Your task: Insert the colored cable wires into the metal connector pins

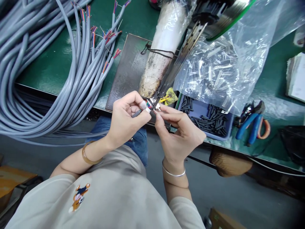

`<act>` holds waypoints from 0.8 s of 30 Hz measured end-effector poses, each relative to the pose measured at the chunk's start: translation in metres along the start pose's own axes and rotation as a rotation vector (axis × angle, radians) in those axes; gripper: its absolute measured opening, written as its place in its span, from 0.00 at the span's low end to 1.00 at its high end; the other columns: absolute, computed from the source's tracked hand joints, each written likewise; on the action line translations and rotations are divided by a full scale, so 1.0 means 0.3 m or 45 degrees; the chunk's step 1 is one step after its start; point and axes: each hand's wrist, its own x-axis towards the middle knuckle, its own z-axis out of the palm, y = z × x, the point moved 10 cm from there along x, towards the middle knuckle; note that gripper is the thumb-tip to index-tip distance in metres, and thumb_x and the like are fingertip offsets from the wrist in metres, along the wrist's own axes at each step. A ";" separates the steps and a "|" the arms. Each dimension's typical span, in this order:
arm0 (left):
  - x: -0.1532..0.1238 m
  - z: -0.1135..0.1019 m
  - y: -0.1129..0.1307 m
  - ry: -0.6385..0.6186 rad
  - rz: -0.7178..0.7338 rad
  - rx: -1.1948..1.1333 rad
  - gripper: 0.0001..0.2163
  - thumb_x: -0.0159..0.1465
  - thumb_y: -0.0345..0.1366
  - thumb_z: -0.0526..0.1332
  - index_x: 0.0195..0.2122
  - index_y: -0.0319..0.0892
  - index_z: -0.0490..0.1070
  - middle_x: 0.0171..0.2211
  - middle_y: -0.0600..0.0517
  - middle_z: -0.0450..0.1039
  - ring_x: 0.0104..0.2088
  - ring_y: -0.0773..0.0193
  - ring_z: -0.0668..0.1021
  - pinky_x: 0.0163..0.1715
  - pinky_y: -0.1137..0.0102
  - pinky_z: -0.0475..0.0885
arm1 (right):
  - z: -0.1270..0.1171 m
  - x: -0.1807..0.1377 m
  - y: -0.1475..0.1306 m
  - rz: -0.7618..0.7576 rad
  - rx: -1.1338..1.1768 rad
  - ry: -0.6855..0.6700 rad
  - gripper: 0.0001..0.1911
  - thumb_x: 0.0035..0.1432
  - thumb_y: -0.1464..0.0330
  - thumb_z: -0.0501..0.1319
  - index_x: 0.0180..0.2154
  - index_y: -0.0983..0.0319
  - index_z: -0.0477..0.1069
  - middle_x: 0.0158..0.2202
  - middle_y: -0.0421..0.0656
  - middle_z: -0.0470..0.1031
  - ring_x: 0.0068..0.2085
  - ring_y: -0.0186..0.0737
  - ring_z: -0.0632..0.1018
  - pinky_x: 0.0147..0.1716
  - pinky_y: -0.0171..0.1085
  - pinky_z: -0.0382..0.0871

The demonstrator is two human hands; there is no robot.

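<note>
My left hand [127, 116] is closed in a pinch on the end of a grey cable [136, 113]. Coloured wires fan out from that end to a small metal multi-pin connector [152, 102]. My right hand [177, 128] pinches at the connector's right end, its thumb and index finger close together; the exact grip is partly hidden. Just above my fingertips, the dark tip of a soldering iron [163, 86] comes down onto the connector. Its long perforated metal shaft slants up to the right. A yellow sponge [170, 96] lies right beside the iron.
Bundled grey cables [78, 73] with stripped ends cover the left. A plastic-wrapped roll [164, 41] rests across a dark board [128, 63]. Rightward are a bag of metal connectors [219, 63], a blue tray [225, 135] of black sleeves, blue-handled pliers [254, 124] and a solder spool [228, 19].
</note>
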 end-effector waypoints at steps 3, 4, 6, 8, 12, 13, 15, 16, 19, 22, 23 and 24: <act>0.002 0.002 -0.002 -0.014 0.023 -0.037 0.09 0.52 0.22 0.63 0.24 0.42 0.65 0.20 0.61 0.60 0.18 0.77 0.59 0.18 0.79 0.58 | -0.001 0.003 -0.019 -0.073 -0.079 0.022 0.08 0.62 0.75 0.67 0.40 0.56 0.76 0.43 0.40 0.86 0.42 0.43 0.87 0.37 0.38 0.85; 0.002 0.002 -0.003 -0.020 0.032 -0.045 0.09 0.51 0.22 0.63 0.24 0.42 0.65 0.19 0.62 0.59 0.18 0.78 0.58 0.18 0.79 0.58 | -0.003 0.003 -0.023 -0.092 -0.088 0.033 0.08 0.62 0.75 0.67 0.40 0.56 0.76 0.43 0.40 0.86 0.42 0.42 0.87 0.36 0.37 0.85; 0.003 0.000 -0.008 -0.024 0.040 -0.038 0.09 0.51 0.23 0.64 0.23 0.41 0.65 0.19 0.62 0.59 0.17 0.78 0.58 0.17 0.80 0.57 | -0.004 0.000 -0.024 -0.109 -0.083 0.044 0.08 0.61 0.76 0.67 0.39 0.57 0.75 0.43 0.39 0.86 0.41 0.42 0.87 0.36 0.36 0.84; 0.002 -0.006 -0.015 -0.018 0.045 -0.006 0.09 0.50 0.23 0.65 0.23 0.41 0.66 0.20 0.61 0.62 0.17 0.79 0.58 0.17 0.80 0.56 | -0.002 -0.005 -0.018 -0.101 -0.065 0.037 0.08 0.61 0.76 0.68 0.37 0.58 0.74 0.43 0.39 0.86 0.41 0.41 0.87 0.35 0.34 0.84; -0.005 -0.017 -0.023 -0.002 0.065 0.048 0.09 0.50 0.21 0.63 0.22 0.40 0.66 0.21 0.60 0.65 0.17 0.79 0.59 0.16 0.81 0.54 | 0.008 -0.011 -0.001 -0.049 -0.035 0.007 0.08 0.61 0.76 0.68 0.35 0.58 0.73 0.42 0.39 0.86 0.40 0.40 0.87 0.35 0.34 0.83; -0.006 -0.018 -0.022 0.000 0.073 0.052 0.09 0.50 0.20 0.62 0.22 0.40 0.66 0.21 0.60 0.65 0.17 0.79 0.59 0.16 0.81 0.54 | 0.010 -0.010 0.000 -0.047 -0.036 0.003 0.08 0.61 0.76 0.68 0.35 0.58 0.73 0.42 0.39 0.86 0.40 0.40 0.87 0.35 0.34 0.83; -0.008 -0.018 -0.018 0.003 0.088 0.059 0.08 0.50 0.20 0.62 0.22 0.40 0.66 0.22 0.59 0.66 0.18 0.79 0.60 0.16 0.81 0.54 | 0.013 -0.007 -0.005 -0.059 -0.050 0.002 0.08 0.61 0.75 0.68 0.35 0.58 0.73 0.41 0.39 0.86 0.41 0.39 0.87 0.36 0.33 0.82; -0.008 -0.017 -0.015 0.005 0.095 0.064 0.08 0.50 0.20 0.62 0.23 0.40 0.67 0.22 0.59 0.67 0.18 0.79 0.60 0.16 0.81 0.54 | 0.014 -0.004 -0.010 -0.070 -0.059 0.002 0.07 0.61 0.75 0.68 0.35 0.58 0.73 0.41 0.39 0.86 0.41 0.39 0.87 0.36 0.33 0.82; -0.009 -0.016 -0.008 0.012 0.096 0.070 0.08 0.51 0.21 0.63 0.23 0.40 0.67 0.22 0.59 0.67 0.18 0.79 0.61 0.16 0.81 0.54 | 0.015 0.004 -0.020 -0.088 -0.073 0.004 0.07 0.62 0.75 0.68 0.35 0.58 0.73 0.41 0.39 0.86 0.41 0.39 0.87 0.36 0.32 0.82; -0.019 -0.011 -0.025 -0.018 0.027 0.047 0.08 0.51 0.23 0.64 0.23 0.40 0.67 0.24 0.58 0.69 0.19 0.79 0.62 0.17 0.81 0.55 | 0.003 -0.008 -0.006 -0.064 -0.044 -0.001 0.06 0.63 0.74 0.67 0.37 0.58 0.74 0.41 0.38 0.86 0.39 0.38 0.87 0.34 0.33 0.82; -0.026 -0.009 -0.037 -0.039 -0.015 0.037 0.07 0.51 0.23 0.65 0.24 0.40 0.67 0.24 0.58 0.69 0.19 0.79 0.63 0.17 0.81 0.56 | -0.010 -0.021 0.009 -0.044 -0.039 0.014 0.05 0.64 0.73 0.67 0.39 0.57 0.74 0.41 0.38 0.86 0.36 0.37 0.87 0.32 0.32 0.81; -0.033 -0.006 -0.052 -0.061 -0.060 0.030 0.07 0.51 0.24 0.66 0.24 0.40 0.68 0.24 0.57 0.68 0.19 0.78 0.64 0.17 0.81 0.57 | -0.022 -0.038 0.029 -0.014 -0.045 0.018 0.04 0.65 0.72 0.66 0.41 0.57 0.75 0.40 0.37 0.86 0.33 0.36 0.86 0.30 0.32 0.80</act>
